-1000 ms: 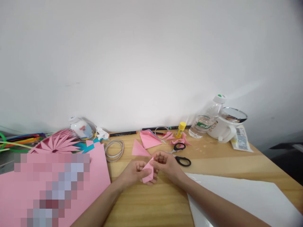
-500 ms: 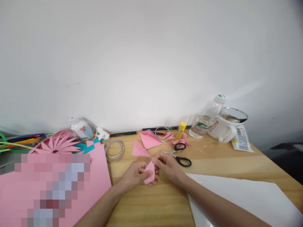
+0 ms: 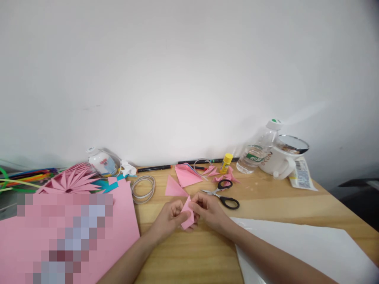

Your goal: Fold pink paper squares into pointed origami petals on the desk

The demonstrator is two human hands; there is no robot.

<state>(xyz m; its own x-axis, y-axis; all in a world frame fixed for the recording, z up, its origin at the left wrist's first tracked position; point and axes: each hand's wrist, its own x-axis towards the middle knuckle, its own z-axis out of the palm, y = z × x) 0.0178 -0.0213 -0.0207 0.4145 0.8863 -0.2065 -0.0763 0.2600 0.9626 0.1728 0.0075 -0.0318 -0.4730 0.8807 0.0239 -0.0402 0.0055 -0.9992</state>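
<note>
My left hand (image 3: pixel 168 218) and my right hand (image 3: pixel 208 209) meet over the middle of the wooden table (image 3: pixel 266 203). Both pinch a small folded pink paper piece (image 3: pixel 188 214) between their fingertips, holding it just above the tabletop. A flat pink paper triangle (image 3: pixel 174 187) lies just behind my hands. Black-handled scissors (image 3: pixel 224 194) rest to the right of my right hand.
A large pink sheet (image 3: pixel 124 221) and a pink paper flower (image 3: pixel 69 180) lie at the left. A white sheet (image 3: pixel 299 244) covers the near right. At the back stand a glue stick (image 3: pixel 226 162), water bottle (image 3: pixel 257 150), white mug (image 3: pixel 281 157), wire rings (image 3: pixel 142 188) and folded pink pieces (image 3: pixel 186 174).
The fingers of both hands have shifted slightly on the folded pink piece, which has turned a little. The hands stay in the same place.
</note>
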